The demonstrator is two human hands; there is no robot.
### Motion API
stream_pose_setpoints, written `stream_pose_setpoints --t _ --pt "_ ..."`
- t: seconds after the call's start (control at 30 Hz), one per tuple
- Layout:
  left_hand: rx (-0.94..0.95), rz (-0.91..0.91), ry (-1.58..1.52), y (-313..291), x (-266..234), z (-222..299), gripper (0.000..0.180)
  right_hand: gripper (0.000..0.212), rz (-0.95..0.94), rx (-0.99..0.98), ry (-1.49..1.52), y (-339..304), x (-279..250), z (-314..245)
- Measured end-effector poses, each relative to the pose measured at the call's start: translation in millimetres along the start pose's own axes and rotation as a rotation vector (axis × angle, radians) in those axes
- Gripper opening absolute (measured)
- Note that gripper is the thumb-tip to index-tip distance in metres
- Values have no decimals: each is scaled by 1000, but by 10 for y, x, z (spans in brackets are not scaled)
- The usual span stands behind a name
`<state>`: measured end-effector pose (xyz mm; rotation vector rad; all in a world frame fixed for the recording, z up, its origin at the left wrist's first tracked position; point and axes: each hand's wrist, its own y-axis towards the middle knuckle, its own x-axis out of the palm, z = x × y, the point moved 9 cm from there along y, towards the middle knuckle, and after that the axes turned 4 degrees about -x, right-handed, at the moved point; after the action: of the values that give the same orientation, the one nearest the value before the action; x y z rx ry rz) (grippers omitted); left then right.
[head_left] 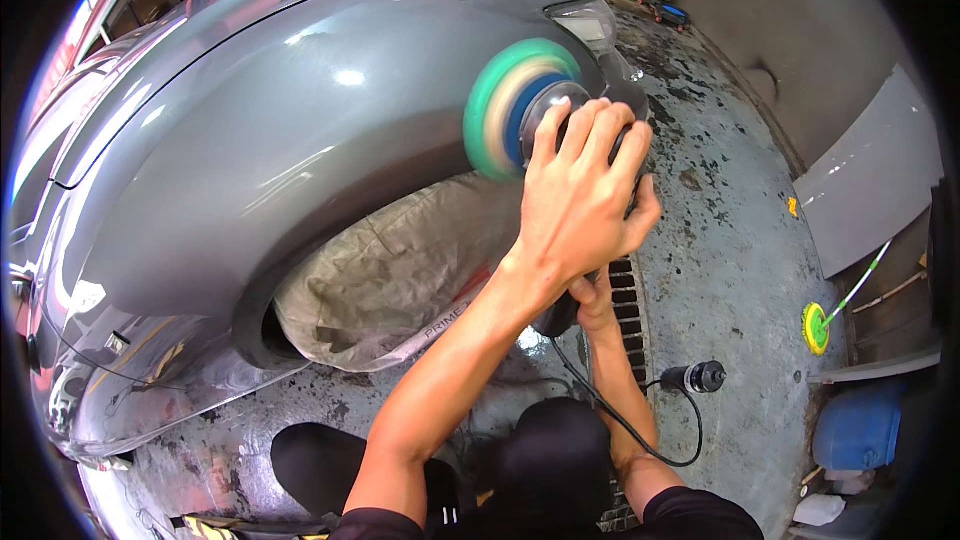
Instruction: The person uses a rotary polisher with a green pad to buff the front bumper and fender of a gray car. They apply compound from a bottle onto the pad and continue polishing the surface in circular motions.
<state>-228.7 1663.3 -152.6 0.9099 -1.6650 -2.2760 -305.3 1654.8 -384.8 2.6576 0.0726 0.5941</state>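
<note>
Dark-trousered knees (330, 460) crouch on stained concrete. The left hand (580, 202) has its fingers spread over a polisher's head (555, 115), its green pad (505, 105) against a grey car fender (300, 140). The right hand (598, 302) grips the handle. A covered wheel (390, 280) sits below; a floor drain grate (625, 290) lies alongside.

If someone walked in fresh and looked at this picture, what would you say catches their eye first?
Most striking is the spinning green and blue polishing pad, blurred, pressed against the glossy grey car fender at upper centre. The left hand grips the polisher's head right behind it, while the right hand holds the polisher's body lower down. Below the fender, a crumpled plastic sheet covers the wheel arch.
</note>
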Motion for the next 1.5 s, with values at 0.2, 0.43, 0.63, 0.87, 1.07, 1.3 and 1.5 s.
stream_pose_setpoints --t 0.2,0.43,0.63,0.87,1.07,1.3,1.5 --pt "50 -39 32 -310 -260 -58 51 91 -100 -107 16 -83 267 269" --pt "56 -67 42 -361 -446 -83 49 89 -88 -192 -31 -134 488 297" --pt "60 -32 71 -399 -625 -88 54 101 -245 -60 77 -148 653 399" --pt "59 14 95 -501 -822 -151 52 101 -326 -70 -3 -142 823 314" --pt "61 -4 79 -499 -920 -159 50 103 -198 42 94 -208 777 506" --pt "38 65 76 -609 -1118 -224 48 78 -218 -97 7 -154 1079 88" --pt "0 89 73 -727 -1349 -280 48 57 -197 43 124 -173 1318 20"
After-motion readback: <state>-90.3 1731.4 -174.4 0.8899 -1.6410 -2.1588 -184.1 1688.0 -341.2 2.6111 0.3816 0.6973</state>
